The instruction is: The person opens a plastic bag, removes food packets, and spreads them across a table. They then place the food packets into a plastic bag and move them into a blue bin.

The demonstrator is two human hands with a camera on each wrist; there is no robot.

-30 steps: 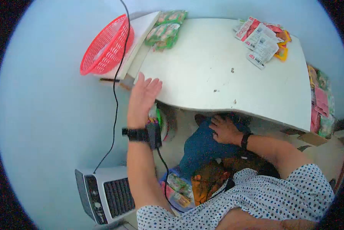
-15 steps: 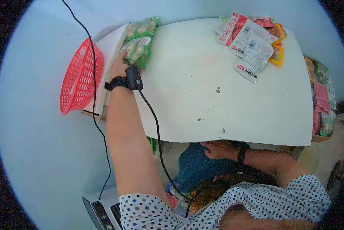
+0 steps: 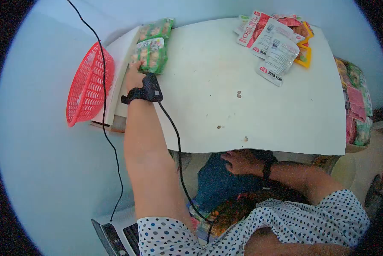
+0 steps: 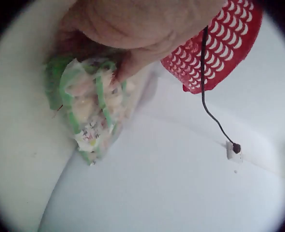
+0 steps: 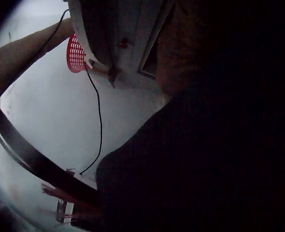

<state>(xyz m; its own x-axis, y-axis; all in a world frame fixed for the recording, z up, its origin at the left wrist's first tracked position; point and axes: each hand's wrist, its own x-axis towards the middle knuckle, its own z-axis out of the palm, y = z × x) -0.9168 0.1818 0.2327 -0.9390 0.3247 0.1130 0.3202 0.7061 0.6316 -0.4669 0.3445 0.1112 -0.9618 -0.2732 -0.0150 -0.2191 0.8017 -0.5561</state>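
Note:
My left hand (image 3: 134,70) reaches to the far left corner of the white table (image 3: 251,111) and grips a green snack packet (image 3: 151,54). The left wrist view shows the fingers and thumb of that left hand (image 4: 117,72) curled over the near end of the packet (image 4: 89,108). A second green packet (image 3: 157,29) lies just beyond it. My right hand (image 3: 238,162) rests flat on a dark blue cloth surface (image 3: 219,183) under the table's front edge and holds nothing. The right wrist view is mostly dark.
A red mesh basket (image 3: 89,83) leans on a white board left of the table. A pile of red and white packets (image 3: 277,42) lies at the far right corner. More packets (image 3: 356,106) stack beyond the right edge. A white appliance (image 3: 114,234) sits on the floor.
My left hand moved from the table's front edge up to the far left corner and took hold of a green packet. The right hand stayed low under the table edge.

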